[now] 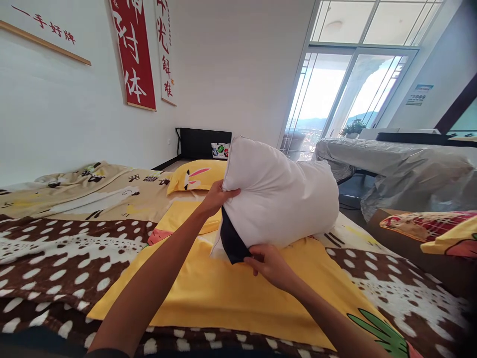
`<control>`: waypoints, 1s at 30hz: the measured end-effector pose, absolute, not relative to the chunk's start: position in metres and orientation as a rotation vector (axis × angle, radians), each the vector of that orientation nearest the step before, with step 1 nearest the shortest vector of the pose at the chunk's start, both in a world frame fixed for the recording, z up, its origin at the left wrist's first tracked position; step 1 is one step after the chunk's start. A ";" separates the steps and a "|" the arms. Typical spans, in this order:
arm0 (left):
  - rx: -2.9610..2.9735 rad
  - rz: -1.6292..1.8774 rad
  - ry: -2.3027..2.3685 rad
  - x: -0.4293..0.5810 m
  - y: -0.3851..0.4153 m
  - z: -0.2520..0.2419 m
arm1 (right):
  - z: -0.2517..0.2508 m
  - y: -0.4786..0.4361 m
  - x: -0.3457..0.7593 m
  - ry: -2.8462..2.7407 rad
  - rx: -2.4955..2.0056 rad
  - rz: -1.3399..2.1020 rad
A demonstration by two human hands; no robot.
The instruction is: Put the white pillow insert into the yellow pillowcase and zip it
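Note:
A plump white pillow (279, 194) is lifted over the bed, its near end dark. My left hand (218, 196) is closed on the pillow's upper near edge. My right hand (272, 266) pinches the dark lower corner of the same pillow. Beneath them a yellow pillowcase (223, 293) with a green and pink print lies flat on the bed.
A brown blanket with white spots (55, 258) covers the bed. A second pillow in a yellow rabbit case (196, 176) lies further back on a beige cartoon sheet (93, 191). A plastic-covered sofa (402, 169) stands right, a glass balcony door (335, 94) behind it.

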State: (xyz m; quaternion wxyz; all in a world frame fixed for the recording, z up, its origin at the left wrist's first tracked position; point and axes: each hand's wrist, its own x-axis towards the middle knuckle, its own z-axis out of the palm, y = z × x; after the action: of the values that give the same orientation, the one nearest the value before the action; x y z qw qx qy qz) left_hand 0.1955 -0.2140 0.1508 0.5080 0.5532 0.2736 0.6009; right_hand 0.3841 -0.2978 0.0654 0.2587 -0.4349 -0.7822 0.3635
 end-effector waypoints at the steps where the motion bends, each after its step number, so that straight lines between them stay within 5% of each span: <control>1: 1.365 1.445 0.664 0.198 -0.215 0.154 | 0.069 -0.300 0.380 -2.093 -1.157 1.046; 6: 1.515 1.371 0.687 0.210 -0.225 0.178 | 0.112 -0.307 0.350 -2.050 -0.996 1.255; 12: 1.576 1.307 0.680 0.215 -0.233 0.193 | 0.161 -0.306 0.342 -1.916 -1.142 1.121; 30: 1.452 1.259 0.572 0.208 -0.220 0.184 | 0.056 -0.287 0.422 -2.314 -1.165 1.189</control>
State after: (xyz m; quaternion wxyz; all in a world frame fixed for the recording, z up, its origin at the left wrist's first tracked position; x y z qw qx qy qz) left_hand 0.2082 -0.2205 0.1840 0.5382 0.6103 0.2404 0.5292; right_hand 0.4221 -0.2868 0.0557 0.1448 -0.4045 -0.8033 0.4126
